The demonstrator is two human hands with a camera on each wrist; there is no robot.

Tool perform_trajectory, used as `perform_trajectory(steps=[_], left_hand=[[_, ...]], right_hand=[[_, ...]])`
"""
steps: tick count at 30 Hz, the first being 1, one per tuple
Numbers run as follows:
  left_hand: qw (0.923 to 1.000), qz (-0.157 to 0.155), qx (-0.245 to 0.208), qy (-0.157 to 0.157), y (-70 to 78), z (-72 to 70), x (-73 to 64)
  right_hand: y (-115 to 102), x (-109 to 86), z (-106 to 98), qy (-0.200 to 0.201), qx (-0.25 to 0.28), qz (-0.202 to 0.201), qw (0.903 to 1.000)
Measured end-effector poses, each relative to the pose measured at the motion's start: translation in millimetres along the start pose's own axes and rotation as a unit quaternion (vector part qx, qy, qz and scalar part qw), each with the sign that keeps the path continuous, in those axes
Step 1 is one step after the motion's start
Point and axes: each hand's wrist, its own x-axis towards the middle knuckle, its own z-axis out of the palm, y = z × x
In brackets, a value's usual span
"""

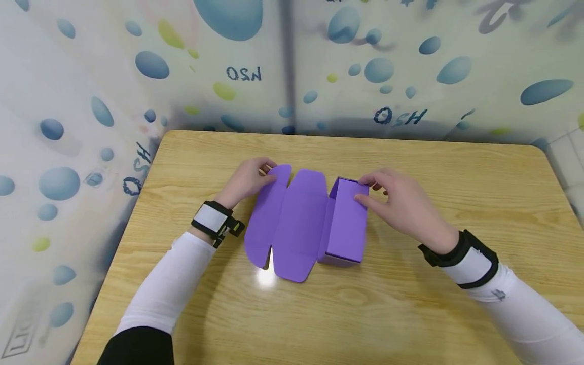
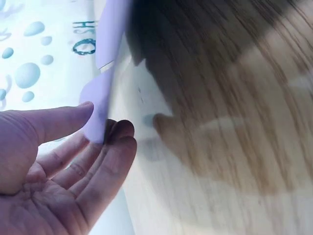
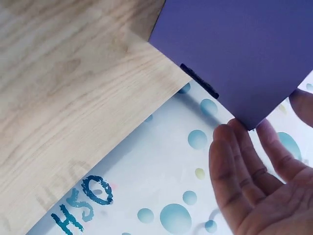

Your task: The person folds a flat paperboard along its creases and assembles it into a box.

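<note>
A purple cardboard box point(image 1: 349, 220) stands part-folded on the table, its right section squared up into a block. To the left its lid panels point(image 1: 300, 223) spread out with rounded flaps and slots between them. My left hand point(image 1: 248, 180) pinches the far left flap; in the left wrist view the thumb lies on one face of the flap point(image 2: 99, 93), the fingers behind it. At the block's far right corner, my right hand point(image 1: 403, 205) grips with the thumb on the upper face and fingertips at the edge. A dark strip point(image 3: 199, 81) shows along the box's edge in the right wrist view.
The wooden table point(image 1: 292, 324) has rounded far corners and bears the box. Behind and to the left hangs a pale sheet point(image 1: 182, 91) with blue and green drops and lettering. Straps with small devices point(image 1: 214, 220) sit on both wrists.
</note>
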Motion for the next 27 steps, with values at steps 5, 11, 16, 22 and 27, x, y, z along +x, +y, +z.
perform_trajectory(steps=[5,11,16,22,27], left_hand=[[0.9992,-0.004,-0.037,0.015,-2.3,-3.4,-10.4],[0.9965,-0.033,-0.062,0.045,-5.6,-6.3,-51.2],[0.9926,-0.075,-0.061,0.073,-12.8,-5.3,-99.2],[0.9869,-0.126,-0.074,0.069,-24.1,9.3,-138.6],[0.9758,-0.152,-0.155,0.022,-25.9,23.9,-147.5]], right_hand=[[-6,-11.1,3,0.039,-0.010,-0.001,0.9992],[-2,-3.6,-4,0.019,0.033,-0.021,0.9991],[6,27.0,-7,-0.070,0.116,-0.075,0.9879],[18,59.0,5,-0.161,0.167,-0.141,0.9624],[19,66.5,12,-0.203,0.179,-0.148,0.9512]])
